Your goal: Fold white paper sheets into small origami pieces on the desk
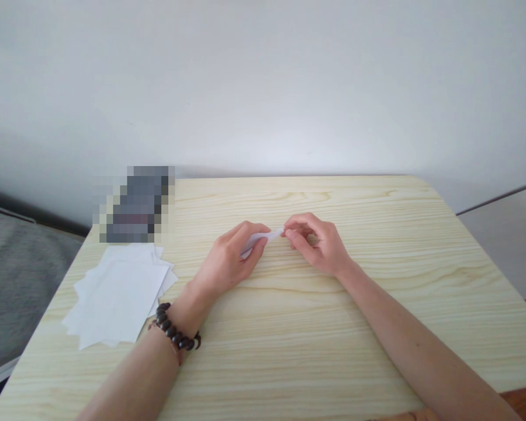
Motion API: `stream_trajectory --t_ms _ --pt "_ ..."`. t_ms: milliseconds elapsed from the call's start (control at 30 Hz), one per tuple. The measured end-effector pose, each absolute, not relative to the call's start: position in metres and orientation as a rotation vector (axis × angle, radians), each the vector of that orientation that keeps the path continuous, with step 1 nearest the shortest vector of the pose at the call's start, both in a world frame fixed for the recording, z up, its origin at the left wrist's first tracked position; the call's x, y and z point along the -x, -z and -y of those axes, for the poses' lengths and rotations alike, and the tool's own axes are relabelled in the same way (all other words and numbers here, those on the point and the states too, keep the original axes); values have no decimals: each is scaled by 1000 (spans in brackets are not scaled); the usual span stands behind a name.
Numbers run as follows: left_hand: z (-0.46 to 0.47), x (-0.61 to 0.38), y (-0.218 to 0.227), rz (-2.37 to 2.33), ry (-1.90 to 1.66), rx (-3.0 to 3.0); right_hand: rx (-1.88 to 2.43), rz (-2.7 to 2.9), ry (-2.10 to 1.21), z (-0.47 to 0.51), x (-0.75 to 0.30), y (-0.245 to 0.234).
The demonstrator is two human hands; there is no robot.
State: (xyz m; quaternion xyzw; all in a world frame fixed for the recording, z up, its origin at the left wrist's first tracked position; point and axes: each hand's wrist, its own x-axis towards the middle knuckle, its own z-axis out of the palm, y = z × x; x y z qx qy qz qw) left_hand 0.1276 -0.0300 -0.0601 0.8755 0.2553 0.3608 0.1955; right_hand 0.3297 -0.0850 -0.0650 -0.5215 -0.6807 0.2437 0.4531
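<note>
A narrow piece of folded white paper point(272, 235) is held between my two hands over the middle of the table. My left hand point(236, 255) is closed round its wider end, the thumb in front and the fingers behind, so that part of the paper is hidden. At the thin right tip, my right hand point(318, 242) pinches the paper between thumb and fingertips. A dark bead bracelet point(174, 332) circles my left wrist.
Loose square white sheets point(118, 298) lie in an uneven pile at the left of the wooden table point(289, 351). Behind them lies a dark rectangular thing point(138, 202), blurred out. A pale wall point(263, 88) rises at the table's far edge; grey fabric point(17, 280) is at the left.
</note>
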Motion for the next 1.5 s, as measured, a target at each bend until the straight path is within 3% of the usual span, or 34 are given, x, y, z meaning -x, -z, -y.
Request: stream_trajectory --t_ms 600,1500 --pt "35 -133 58 -792 -1059 -2273 1140 1909 -40 81 -327 74" --pt "31 -130 54 -641 -1149 -2701 1266 1997 -64 85 -322 73"
